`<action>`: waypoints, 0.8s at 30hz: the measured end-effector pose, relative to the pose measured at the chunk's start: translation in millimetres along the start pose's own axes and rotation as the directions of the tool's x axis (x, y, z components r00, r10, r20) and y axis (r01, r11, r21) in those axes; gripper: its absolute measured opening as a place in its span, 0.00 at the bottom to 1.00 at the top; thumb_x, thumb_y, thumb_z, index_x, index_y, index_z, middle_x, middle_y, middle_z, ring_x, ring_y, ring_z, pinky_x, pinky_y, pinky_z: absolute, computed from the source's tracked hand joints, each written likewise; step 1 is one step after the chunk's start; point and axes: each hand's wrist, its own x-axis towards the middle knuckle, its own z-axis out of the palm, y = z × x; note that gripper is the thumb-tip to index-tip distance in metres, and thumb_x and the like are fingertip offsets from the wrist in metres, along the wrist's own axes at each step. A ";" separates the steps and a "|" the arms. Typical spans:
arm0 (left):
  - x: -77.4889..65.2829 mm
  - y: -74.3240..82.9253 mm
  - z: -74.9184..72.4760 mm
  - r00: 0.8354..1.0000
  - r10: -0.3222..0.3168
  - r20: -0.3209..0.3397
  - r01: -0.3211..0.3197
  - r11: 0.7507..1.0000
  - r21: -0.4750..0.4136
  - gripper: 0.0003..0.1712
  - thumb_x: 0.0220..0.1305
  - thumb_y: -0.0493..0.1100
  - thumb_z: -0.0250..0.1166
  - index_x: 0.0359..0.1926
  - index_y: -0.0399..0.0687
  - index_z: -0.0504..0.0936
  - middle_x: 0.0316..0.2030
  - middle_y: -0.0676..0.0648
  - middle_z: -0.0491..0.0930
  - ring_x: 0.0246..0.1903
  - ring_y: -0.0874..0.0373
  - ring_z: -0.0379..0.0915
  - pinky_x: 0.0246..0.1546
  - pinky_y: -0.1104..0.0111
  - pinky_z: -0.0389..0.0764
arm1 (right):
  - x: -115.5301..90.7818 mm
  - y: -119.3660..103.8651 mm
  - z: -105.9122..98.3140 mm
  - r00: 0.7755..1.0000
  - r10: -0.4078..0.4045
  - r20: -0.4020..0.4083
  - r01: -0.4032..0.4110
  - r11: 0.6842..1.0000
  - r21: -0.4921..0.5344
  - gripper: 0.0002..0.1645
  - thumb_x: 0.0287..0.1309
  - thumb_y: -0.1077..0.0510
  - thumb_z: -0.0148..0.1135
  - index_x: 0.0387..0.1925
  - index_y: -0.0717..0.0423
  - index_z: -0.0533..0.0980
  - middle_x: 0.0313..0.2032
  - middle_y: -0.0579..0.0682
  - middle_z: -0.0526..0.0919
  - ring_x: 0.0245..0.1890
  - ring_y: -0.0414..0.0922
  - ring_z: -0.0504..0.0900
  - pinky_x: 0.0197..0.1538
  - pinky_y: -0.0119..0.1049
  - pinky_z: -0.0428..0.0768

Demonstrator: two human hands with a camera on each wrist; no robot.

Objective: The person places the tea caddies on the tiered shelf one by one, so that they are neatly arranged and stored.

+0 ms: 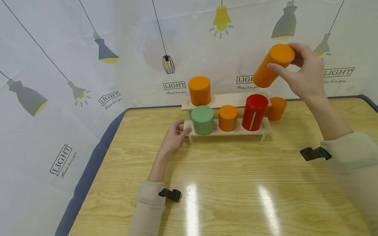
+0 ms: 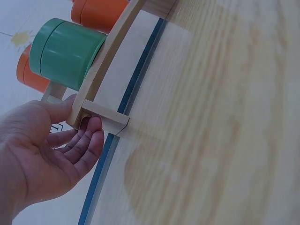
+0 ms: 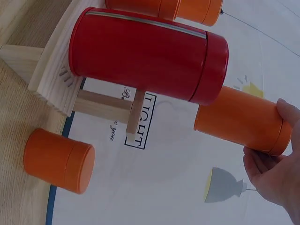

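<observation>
My right hand [image 1: 307,72] grips a tall orange canister [image 1: 270,67] near its lid, tilted in the air above the right end of a two-step wooden rack [image 1: 227,100]. With thumb on top and fingers curled underneath, my left hand [image 2: 51,145] holds the left end of the rack's lower step. On that step stand a green canister [image 1: 202,120], a short orange canister [image 1: 228,118] and a tall red canister [image 1: 255,112]. The upper step bears another orange canister [image 1: 199,91] at its left end.
One short orange canister [image 1: 277,108] stands on the wooden table [image 1: 224,183] just right of the rack. Behind the table hangs a white cloth [image 1: 141,42] printed with lamps. Dark blue edging [image 1: 97,157] runs along the table's left side.
</observation>
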 end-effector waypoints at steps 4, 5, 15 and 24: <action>0.2 -0.2 0.1 1.000 0.002 0.003 -0.002 1.000 -0.002 0.35 0.72 0.42 0.64 0.74 0.37 0.62 0.48 0.38 0.73 0.45 0.49 0.77 0.49 0.61 0.86 | -0.8 -11.3 17.3 0.998 -0.019 0.060 0.019 1.000 -0.008 0.36 0.59 0.52 0.74 0.66 0.53 0.72 0.55 0.48 0.78 0.47 0.33 0.76 0.60 0.25 0.75; 0.4 -0.2 0.0 1.000 0.001 0.004 -0.001 1.000 -0.009 0.35 0.72 0.42 0.64 0.74 0.37 0.62 0.48 0.38 0.72 0.45 0.49 0.76 0.50 0.61 0.86 | -1.4 -13.6 21.5 0.997 -0.024 0.078 0.024 1.000 -0.009 0.36 0.59 0.52 0.74 0.67 0.54 0.72 0.56 0.49 0.79 0.48 0.34 0.77 0.59 0.25 0.75; 0.3 -1.7 -0.3 1.000 0.001 -0.002 -0.001 1.000 -0.006 0.35 0.72 0.42 0.64 0.74 0.38 0.63 0.48 0.38 0.73 0.44 0.49 0.77 0.48 0.61 0.86 | -5.7 -25.9 65.2 0.974 -0.083 0.213 0.087 0.996 -0.007 0.37 0.60 0.52 0.73 0.66 0.62 0.71 0.54 0.57 0.80 0.47 0.47 0.77 0.50 0.28 0.76; 1.9 -3.0 0.1 1.000 -0.002 0.002 0.002 1.000 -0.012 0.35 0.72 0.42 0.65 0.74 0.39 0.62 0.48 0.38 0.73 0.45 0.47 0.77 0.50 0.61 0.86 | -1.9 -21.6 89.4 0.951 -0.060 0.304 0.067 0.998 -0.011 0.33 0.62 0.51 0.72 0.62 0.65 0.72 0.50 0.58 0.80 0.43 0.49 0.75 0.42 0.27 0.73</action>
